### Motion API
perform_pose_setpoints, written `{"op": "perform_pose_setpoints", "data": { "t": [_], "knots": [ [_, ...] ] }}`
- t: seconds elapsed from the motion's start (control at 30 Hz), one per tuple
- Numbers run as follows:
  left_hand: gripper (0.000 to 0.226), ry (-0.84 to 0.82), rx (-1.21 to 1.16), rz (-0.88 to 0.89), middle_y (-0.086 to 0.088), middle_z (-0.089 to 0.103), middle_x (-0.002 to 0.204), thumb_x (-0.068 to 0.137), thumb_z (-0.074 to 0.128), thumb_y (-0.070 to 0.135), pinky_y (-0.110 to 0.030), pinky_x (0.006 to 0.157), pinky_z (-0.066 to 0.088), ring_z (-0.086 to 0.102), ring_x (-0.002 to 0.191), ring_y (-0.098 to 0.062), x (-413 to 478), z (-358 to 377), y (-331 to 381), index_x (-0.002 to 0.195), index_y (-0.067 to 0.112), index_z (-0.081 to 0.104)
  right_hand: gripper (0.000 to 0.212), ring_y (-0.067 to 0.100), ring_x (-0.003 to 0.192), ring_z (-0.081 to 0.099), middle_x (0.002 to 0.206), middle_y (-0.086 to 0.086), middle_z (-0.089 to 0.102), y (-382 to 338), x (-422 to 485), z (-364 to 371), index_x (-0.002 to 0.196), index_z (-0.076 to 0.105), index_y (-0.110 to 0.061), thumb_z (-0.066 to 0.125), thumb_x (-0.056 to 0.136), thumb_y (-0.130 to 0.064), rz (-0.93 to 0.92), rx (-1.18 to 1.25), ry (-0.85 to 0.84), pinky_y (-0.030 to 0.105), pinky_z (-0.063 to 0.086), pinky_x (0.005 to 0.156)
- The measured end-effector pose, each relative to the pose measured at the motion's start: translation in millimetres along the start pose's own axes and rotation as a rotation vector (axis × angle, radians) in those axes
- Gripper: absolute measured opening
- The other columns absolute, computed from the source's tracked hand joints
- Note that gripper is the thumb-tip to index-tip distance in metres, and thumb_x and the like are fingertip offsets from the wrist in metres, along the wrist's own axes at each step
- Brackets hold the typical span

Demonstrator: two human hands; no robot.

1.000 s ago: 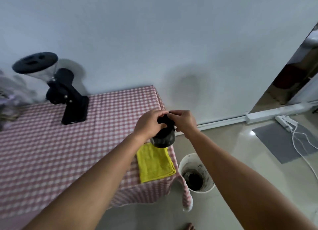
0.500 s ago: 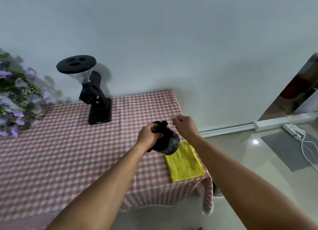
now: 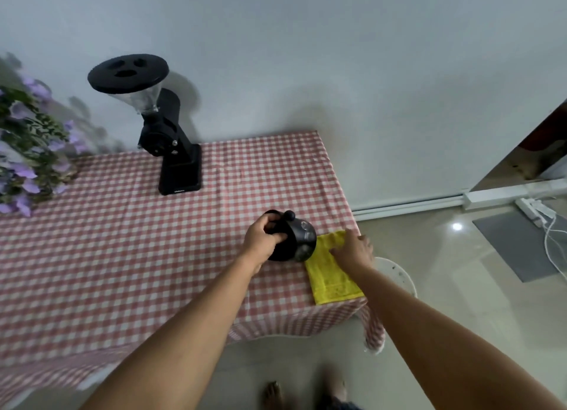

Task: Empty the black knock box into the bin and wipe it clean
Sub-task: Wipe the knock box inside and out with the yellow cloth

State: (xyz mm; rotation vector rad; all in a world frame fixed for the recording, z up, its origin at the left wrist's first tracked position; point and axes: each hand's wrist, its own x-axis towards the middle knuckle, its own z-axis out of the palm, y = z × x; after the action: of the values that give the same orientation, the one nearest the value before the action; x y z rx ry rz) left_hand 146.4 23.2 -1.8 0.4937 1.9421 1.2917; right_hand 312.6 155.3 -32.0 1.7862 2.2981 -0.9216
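The box (image 3: 296, 241) was in the left hand (image 3: 260, 241). It lay tilted on its side, with the round bottom turned to the right and the open top turned toward the palm. The left fingers (image 3: 276, 236) were curled over the rim, close together, and their tips went into the opening. The thumb was hidden behind the hand. A small black knob (image 3: 289, 215) stood out just above these fingers. I could not tell if the box rested on the table (image 3: 138, 241) or hung slightly over it.

Just to the right of the box, the cloth (image 3: 333, 282) lay flat near the table corner. The right hand (image 3: 352, 250) was over its far end, palm down, with the fingers (image 3: 336, 250) nearly straight and a little apart. Their tips touched the cloth and pointed toward the box. They were not touching the box.

Under the right wrist, on the floor beside the table, a part of the bin (image 3: 400, 276) showed.

Well beyond the left fingers stood a grinder (image 3: 175, 161) by the wall, and flowers (image 3: 27, 155) were far to the left.
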Motion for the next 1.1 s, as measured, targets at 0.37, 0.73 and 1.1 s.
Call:
{"op": "perform_pose_setpoints", "data": {
  "t": [0.37, 0.73, 1.1],
  "knots": [
    [0.034, 0.045, 0.044, -0.024, -0.005, 0.069, 0.116, 0.09, 0.058, 0.011, -0.036, 0.087, 0.058, 0.065, 0.109, -0.023, -3.7, -4.8, 5.7, 0.122, 0.02, 0.064, 0.064, 0.035, 0.133, 0.043, 0.146, 0.012, 0.046, 16.2, 5.8, 15.8, 0.148, 0.03, -0.017, 0.055, 0.089, -0.02, 0.001, 0.022, 0.02, 0.047, 0.033, 0.109],
    [0.033, 0.158, 0.072, -0.041, -0.002, 0.071, 0.113, 0.095, 0.063, 0.047, -0.031, 0.085, 0.059, 0.067, 0.106, -0.02, -9.7, -14.1, 2.7, 0.114, 0.021, 0.068, 0.037, 0.029, 0.094, 0.059, 0.109, 0.01, 0.063, -19.1, -5.4, 0.4, 0.13, 0.049, -0.011, 0.052, 0.095, -0.02, -0.133, 0.555, 0.027, 0.034, 0.043, 0.075],
    [0.021, 0.212, -0.132, -0.091, -0.007, 0.078, 0.101, 0.092, 0.074, 0.019, -0.021, 0.062, 0.059, 0.074, 0.086, -0.015, -17.4, -13.2, 8.8, 0.11, 0.008, 0.076, 0.038, 0.015, 0.135, 0.045, 0.144, -0.008, 0.051, -48.1, -31.8, 15.5, 0.135, 0.051, -0.035, 0.044, 0.099, -0.044, -0.508, 0.587, -0.314, 0.04, 0.04, 0.11]
  ]
}}
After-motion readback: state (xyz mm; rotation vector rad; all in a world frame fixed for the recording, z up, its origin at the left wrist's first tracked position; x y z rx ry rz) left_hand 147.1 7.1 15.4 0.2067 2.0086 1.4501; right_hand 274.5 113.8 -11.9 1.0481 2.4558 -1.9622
